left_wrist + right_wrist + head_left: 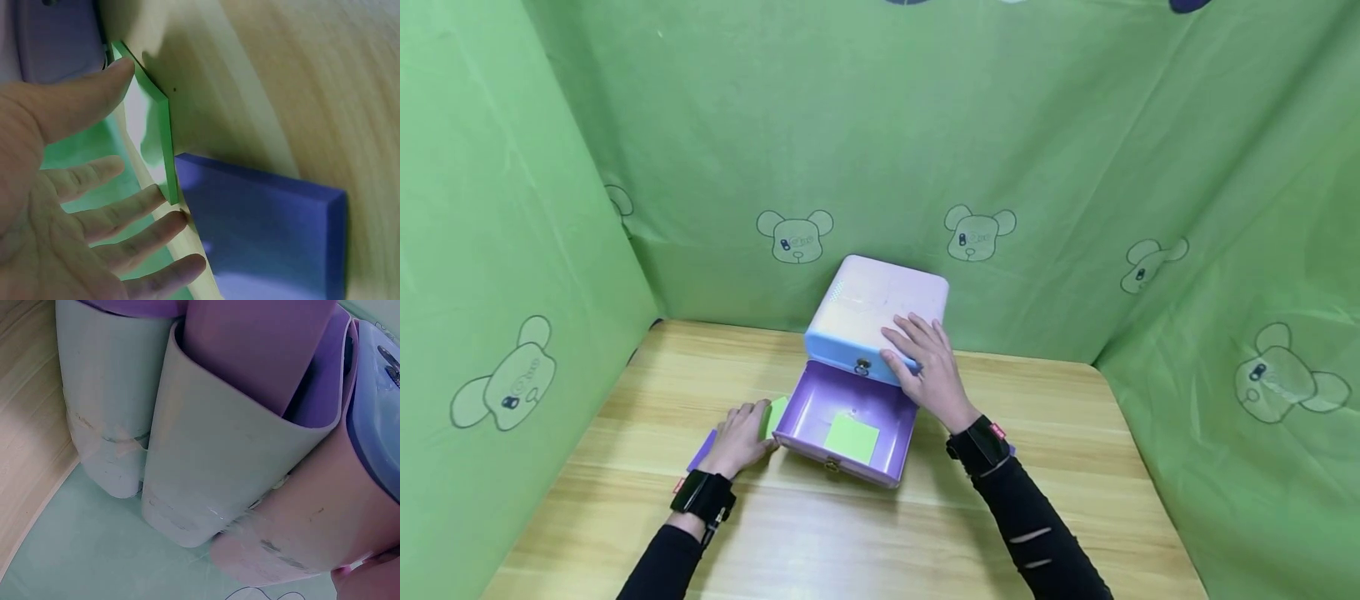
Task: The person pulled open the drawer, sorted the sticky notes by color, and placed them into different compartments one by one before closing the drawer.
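A small storage box with a pale pink top (pixel 887 292) and a blue top drawer front stands on the table, its lower purple drawer (pixel 901 429) pulled out. Inside that drawer lies a flat green square (pixel 852 437). My right hand (pixel 931 371) rests on the box top near its front right corner, fingers extended. My left hand (pixel 741 437) is beside the drawer at a second flat green square (pixel 164 137). Its fingers are spread apart, with the thumb over the green face in the left wrist view. A flat purple-blue square (pixel 262 231) lies next to it, mostly covered in the head view.
Green curtains (pixel 880 150) printed with bear heads enclose the wooden table (pixel 1052 492) at the back and both sides. The box stands close to the back curtain. A bit of something purple (pixel 1012 450) peeks out beside my right wrist.
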A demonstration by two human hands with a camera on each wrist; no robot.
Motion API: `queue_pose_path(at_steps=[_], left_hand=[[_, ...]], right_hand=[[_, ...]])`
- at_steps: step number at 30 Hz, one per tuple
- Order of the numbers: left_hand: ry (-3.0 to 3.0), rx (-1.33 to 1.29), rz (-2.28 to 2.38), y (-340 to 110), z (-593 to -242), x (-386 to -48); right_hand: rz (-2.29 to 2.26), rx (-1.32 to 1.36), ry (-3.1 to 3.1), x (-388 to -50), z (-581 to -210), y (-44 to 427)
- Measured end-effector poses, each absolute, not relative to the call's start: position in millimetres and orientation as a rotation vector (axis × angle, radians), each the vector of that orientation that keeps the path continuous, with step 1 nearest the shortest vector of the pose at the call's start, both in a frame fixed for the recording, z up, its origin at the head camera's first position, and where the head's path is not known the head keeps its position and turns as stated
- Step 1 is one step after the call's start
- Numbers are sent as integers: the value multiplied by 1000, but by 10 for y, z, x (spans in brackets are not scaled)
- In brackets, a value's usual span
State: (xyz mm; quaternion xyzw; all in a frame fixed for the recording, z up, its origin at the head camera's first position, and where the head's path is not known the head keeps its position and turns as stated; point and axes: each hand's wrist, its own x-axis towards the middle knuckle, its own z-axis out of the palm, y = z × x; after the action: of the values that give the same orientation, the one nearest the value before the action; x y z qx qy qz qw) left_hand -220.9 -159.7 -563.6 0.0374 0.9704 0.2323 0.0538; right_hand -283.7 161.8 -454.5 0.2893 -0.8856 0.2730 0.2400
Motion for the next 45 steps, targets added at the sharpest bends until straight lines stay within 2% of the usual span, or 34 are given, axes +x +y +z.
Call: queue_pose_path(at_steps=[34, 45], left_hand=[[2937, -124, 838, -1666, -5696, -2283], [2840, -71, 1254, -1716, -5661, -2285]], right_hand=[[774, 797, -2429, -2864, -4579, 1623], [790, 787, -2410, -2852, -4595, 1626]])
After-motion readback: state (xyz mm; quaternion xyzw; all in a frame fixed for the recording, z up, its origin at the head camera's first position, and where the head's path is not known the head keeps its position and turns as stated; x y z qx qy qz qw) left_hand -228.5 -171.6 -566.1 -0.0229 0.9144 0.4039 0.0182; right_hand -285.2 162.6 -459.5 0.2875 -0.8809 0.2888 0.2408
